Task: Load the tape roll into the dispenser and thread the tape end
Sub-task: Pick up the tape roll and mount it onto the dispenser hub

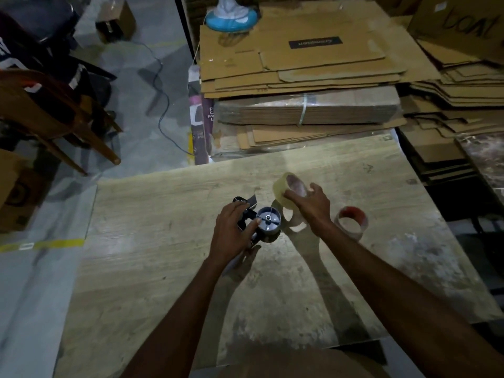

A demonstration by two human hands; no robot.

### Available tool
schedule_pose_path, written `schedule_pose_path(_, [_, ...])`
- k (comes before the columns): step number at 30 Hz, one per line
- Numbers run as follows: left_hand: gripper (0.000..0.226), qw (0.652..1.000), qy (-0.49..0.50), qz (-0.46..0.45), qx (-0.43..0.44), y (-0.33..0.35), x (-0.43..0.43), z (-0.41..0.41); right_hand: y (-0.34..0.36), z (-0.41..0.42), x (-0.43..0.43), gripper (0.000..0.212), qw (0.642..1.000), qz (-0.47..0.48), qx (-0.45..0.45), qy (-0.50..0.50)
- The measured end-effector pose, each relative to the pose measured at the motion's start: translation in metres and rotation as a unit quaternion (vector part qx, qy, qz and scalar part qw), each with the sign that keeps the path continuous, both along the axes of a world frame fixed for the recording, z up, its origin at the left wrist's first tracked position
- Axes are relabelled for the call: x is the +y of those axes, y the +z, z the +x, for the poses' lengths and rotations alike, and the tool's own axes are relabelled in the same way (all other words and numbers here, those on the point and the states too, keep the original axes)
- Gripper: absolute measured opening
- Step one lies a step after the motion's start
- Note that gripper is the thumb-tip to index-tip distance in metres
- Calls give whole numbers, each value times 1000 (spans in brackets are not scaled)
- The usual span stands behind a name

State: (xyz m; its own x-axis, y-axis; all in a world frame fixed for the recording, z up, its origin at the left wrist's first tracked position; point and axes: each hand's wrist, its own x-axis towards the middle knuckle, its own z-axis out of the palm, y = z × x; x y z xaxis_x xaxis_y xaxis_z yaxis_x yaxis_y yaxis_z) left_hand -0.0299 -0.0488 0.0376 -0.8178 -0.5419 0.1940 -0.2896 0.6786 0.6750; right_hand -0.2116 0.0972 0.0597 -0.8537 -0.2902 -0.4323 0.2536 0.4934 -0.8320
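Surroundings: pale wood-grain worktop, scuffed and blotched white toward its right side. Behind its far edge, a tall stack of flattened cardboard, one bundle strapped; more flattened sheets piled to the right. A blue fan base stands on the top sheet. Left of the worktop, grey floor with a yellow line, a wooden chair and a trailing cable.

On the worktop, just right of the right forearm, a second roll with a red-tinted band lies flat, untouched. Another pale ring lies between the dispenser and the right wrist, partly under the hand's shadow (cannot tell if it is tape or a bare core).

Tape dispenser: dark body lying on its side at mid-worktop, round grey hub facing up with spokes and a centre pin visible; hub bare. Left hand curled over the dispenser's left side, thumb tip on the hub rim.

Tape roll: clear-yellowish, glossy, tilted on edge, raised just beyond and right of the hub, not on it. Right hand pinches it, fingers spread across the rim.
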Motion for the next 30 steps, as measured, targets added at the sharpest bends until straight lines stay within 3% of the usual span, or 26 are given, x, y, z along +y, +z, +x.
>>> schedule_pose_path(3, [32, 995, -1, 71, 67, 19, 3, -20, 6, 3, 4, 95, 967, -171, -186, -26])
schedule_pose_path(6, [27, 985, 1, 144, 93, 38, 8, -35, 24, 12, 9, 66, 935, -245, -257, -15])
schedule_pose_path(9, [24, 966, -5, 251, 64, 58, 14, -45, 32, 16, 10, 59, 938, -238, -254, 8])
schedule_pose_path(12, [23, 920, 37, 388, 52, 66, 19, -55, 38, 23, 10, 54, 954, -218, -202, 42])
schedule_pose_path(16, [26, 856, 87, 507, 56, 67, 20, -57, 48, 29, 13, 72, 976, -151, -137, 71])
schedule_pose_path(18, [26, 857, 88, 505, 58, 67, 20, -54, 52, 32, 12, 77, 992, -86, -23, 84])
schedule_pose_path(21, [19, 894, 58, 439, 66, 64, 16, -46, 63, 32, 10, 51, 988, -95, 97, 68])
schedule_pose_path(23, [14, 906, 24, 416, 73, 62, 12, -42, 70, 30, 8, 39, 986, -108, 78, 98])
schedule_pose_path(27, [15, 914, -9, 400, 72, 66, 11, -38, 73, 29, 3, 37, 982, -133, 43, 126])
schedule_pose_path(30, [20, 903, 7, 423, 82, 65, 9, -39, 70, 31, 4, 25, 980, -136, 62, 131])
